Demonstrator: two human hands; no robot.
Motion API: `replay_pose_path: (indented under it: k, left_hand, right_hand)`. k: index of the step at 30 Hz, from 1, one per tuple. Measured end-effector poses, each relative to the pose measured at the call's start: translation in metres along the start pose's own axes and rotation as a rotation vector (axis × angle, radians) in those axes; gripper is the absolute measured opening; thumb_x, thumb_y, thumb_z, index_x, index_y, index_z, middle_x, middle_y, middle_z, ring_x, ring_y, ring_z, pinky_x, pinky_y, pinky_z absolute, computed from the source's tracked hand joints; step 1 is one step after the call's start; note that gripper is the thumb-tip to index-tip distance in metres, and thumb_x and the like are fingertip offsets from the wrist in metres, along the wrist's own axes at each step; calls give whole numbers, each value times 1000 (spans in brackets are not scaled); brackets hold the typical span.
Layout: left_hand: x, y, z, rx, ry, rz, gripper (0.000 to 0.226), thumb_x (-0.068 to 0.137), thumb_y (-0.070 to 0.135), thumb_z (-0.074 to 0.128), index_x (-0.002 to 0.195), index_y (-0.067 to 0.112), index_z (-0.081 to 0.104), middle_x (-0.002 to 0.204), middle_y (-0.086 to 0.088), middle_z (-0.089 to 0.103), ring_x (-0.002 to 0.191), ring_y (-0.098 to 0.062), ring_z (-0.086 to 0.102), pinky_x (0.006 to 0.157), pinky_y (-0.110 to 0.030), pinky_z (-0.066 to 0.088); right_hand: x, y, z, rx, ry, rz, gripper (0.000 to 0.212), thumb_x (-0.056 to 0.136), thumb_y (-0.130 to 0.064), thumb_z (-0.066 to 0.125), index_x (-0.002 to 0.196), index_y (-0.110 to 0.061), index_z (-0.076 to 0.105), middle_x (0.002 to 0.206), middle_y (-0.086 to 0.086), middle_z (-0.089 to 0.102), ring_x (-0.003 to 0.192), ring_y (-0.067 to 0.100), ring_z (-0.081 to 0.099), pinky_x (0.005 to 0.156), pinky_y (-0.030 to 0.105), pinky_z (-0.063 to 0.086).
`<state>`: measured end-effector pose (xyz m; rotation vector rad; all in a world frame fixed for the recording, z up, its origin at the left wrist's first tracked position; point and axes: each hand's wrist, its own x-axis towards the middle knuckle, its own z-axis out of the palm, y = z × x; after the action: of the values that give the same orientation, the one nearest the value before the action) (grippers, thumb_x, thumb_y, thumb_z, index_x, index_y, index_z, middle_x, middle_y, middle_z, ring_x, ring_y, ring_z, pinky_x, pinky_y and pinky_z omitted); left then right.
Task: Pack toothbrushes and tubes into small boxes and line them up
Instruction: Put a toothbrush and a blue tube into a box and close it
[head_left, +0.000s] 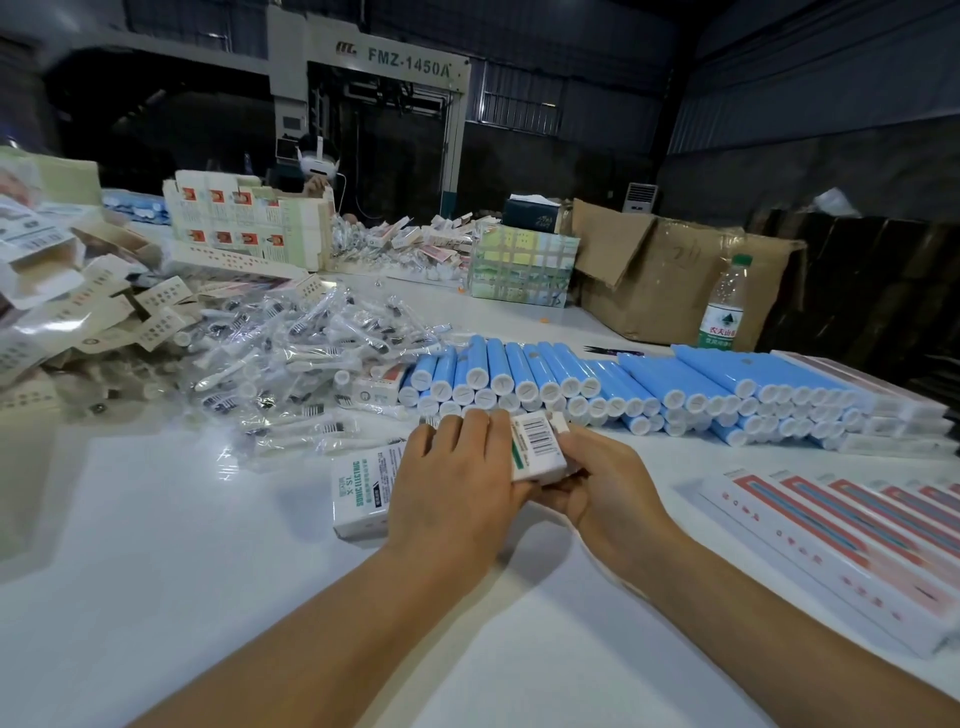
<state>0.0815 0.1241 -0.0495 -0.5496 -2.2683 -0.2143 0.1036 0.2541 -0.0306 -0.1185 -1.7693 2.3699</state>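
Both hands hold a small white box (537, 447) with a barcode just above the white table (208, 545). My left hand (452, 483) wraps over its left side and my right hand (597, 483) grips it from the right and below. A second white box (363, 493) printed "SONIC ELECTRIC" lies flat under my left hand. Beyond the hands, blue tubes (597, 384) with white caps lie stacked in rows. To their left sits a heap of toothbrush heads (301, 358) in clear wrappers.
Long pink-and-white boxes (841, 540) lie in a row at the right. Flat and folded cartons (104, 306) pile up at the left. A water bottle (724, 306), cardboard boxes (675, 270) and a person with a headset (317, 166) are at the back.
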Motion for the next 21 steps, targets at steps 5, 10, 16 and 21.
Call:
replay_pose_path:
  k: [5,10,16,21]
  left_hand:
    - [-2,0,1,24,-2,22,69,55,47,86,105,2,68,87,-11,66,75,-28,64,67,-39,53]
    - [-2,1,3,75,-22,47,66,56,43,88,106,4,68,85,-10,66,73,-27,63,64,-36,50]
    - [-1,-1,5,95,-45,18,71,60,56,82,108,6,67,89,-6,66,77,-25,63,67,-37,50]
    - [3,-3,-1,45,-113,-39,67,79,57,64,125,8,55,108,-7,61,96,-26,58,80,-38,43]
  right_hand:
    - [0,3,0,-80,25,-9,28,95,-2,42,106,-4,68,93,16,73,81,24,72,58,30,55]
    - [3,10,2,-93,44,3,33,95,-13,40,93,-9,73,90,13,74,77,21,72,63,34,57]
    - [-1,10,2,-287,-3,-71,43,97,-3,37,100,-29,70,94,-1,73,78,9,70,62,23,55]
    - [-4,7,-1,-477,147,-254,25,88,-7,59,87,-30,68,91,-8,71,75,-5,63,58,11,47]
